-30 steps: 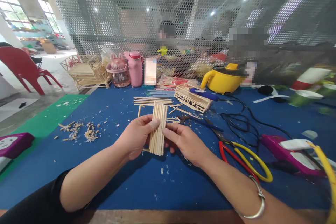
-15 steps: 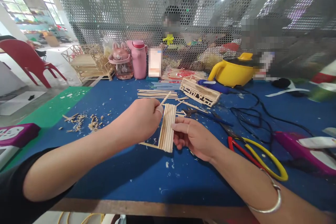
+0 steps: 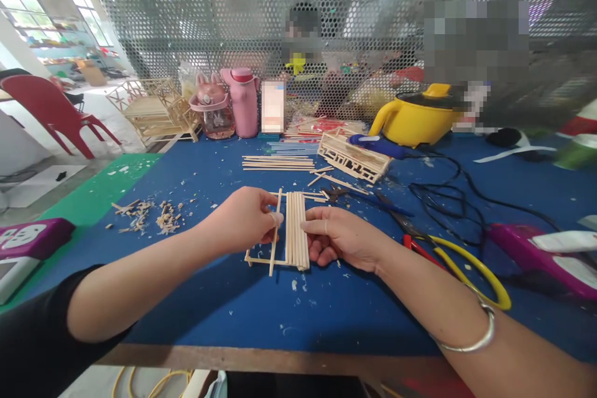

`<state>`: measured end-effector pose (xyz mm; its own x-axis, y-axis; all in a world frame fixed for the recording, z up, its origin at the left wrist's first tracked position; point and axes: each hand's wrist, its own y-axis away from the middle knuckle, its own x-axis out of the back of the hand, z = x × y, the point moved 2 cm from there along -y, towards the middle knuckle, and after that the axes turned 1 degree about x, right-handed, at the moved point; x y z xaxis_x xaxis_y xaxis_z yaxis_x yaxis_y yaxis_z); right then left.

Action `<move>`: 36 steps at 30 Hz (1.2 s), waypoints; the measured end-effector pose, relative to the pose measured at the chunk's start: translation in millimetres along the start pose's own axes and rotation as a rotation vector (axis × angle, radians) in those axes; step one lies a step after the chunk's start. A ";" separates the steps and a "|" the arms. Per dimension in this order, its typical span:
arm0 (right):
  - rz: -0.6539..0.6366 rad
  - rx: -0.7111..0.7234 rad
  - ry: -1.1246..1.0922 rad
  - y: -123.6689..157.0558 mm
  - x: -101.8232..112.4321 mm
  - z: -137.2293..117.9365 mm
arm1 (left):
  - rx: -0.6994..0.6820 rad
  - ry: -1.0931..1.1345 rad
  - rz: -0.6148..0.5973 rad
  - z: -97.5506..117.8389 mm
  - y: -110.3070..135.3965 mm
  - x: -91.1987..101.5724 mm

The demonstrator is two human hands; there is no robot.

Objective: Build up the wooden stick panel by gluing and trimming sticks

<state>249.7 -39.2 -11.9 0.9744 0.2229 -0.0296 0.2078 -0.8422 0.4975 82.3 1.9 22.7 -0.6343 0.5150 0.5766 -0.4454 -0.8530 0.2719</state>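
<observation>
My left hand [image 3: 252,217] pinches a single thin wooden stick [image 3: 274,249], held upright in the view across the open part of a small stick frame. That frame [image 3: 265,261] carries a panel of several sticks [image 3: 295,230] laid side by side on its right. My right hand [image 3: 329,233] grips the panel's right edge, thumb on top and fingers curled beneath. The loose stick lies left of the panel with a gap between them. Part of the frame's left side is hidden behind my left hand.
Loose sticks [image 3: 278,163] and a stick-built piece [image 3: 354,158] lie beyond my hands. Offcuts [image 3: 168,217] are at left; yellow-and-red-handled pliers [image 3: 485,267] and a black cable [image 3: 443,199] at right. A pink bottle [image 3: 244,106] and yellow pot [image 3: 415,118] stand behind.
My left hand has turned and lowered the stick from a raised slant to lie along the frame, nearly parallel to the panel. My right hand keeps its hold.
</observation>
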 end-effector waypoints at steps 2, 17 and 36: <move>0.003 0.001 0.005 -0.2 0.0 0.3 | -0.004 -0.020 0.014 1.6 -1.7 -5.6; 0.020 0.026 0.008 0.2 -0.9 0.0 | -0.100 -0.145 0.183 -1.4 -17.9 -22.5; 0.015 0.023 0.068 -0.3 -2.7 0.8 | -0.764 -0.514 0.442 -9.3 43.8 -13.8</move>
<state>247.1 -40.0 -12.7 0.9695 0.2423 0.0367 0.1960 -0.8565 0.4776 65.7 -41.8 19.6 -0.5722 -0.0847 0.8158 -0.6352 -0.5834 -0.5061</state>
